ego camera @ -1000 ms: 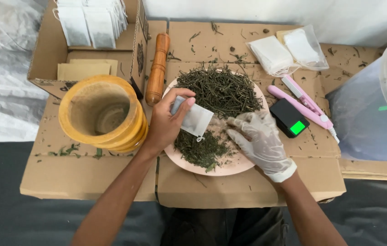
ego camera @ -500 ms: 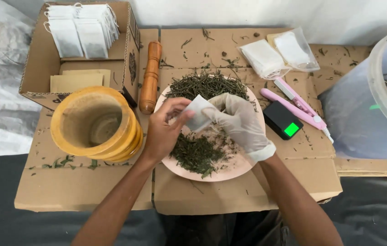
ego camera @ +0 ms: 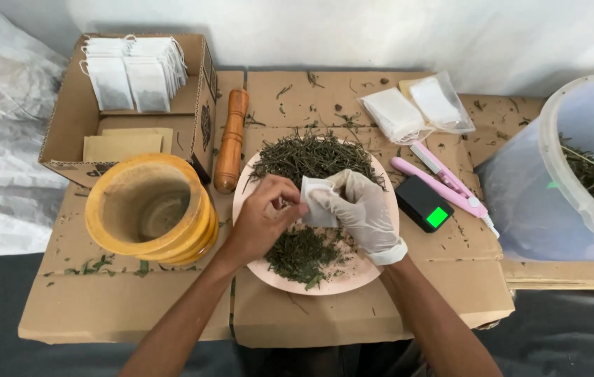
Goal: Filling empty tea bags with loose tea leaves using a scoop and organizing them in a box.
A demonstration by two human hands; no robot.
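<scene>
The left hand (ego camera: 263,218) is going bare, with no glove, ring or watch showing, and its forearm is wearing no sleeve. The right hand (ego camera: 357,209) is wearing a thin, whitish disposable glove that is ending in a rolled cuff at the wrist, and the forearm behind that cuff is showing no sleeve either.

Between the bare left hand (ego camera: 263,216) and the white-gloved right hand (ego camera: 361,209) is a small white sachet (ego camera: 318,202), over dark green dried leaves (ego camera: 307,157) on a pale pink plate (ego camera: 353,279), with a mustard-yellow mortar (ego camera: 147,209) left of them and a pink sealer (ego camera: 443,178) to the right.
</scene>
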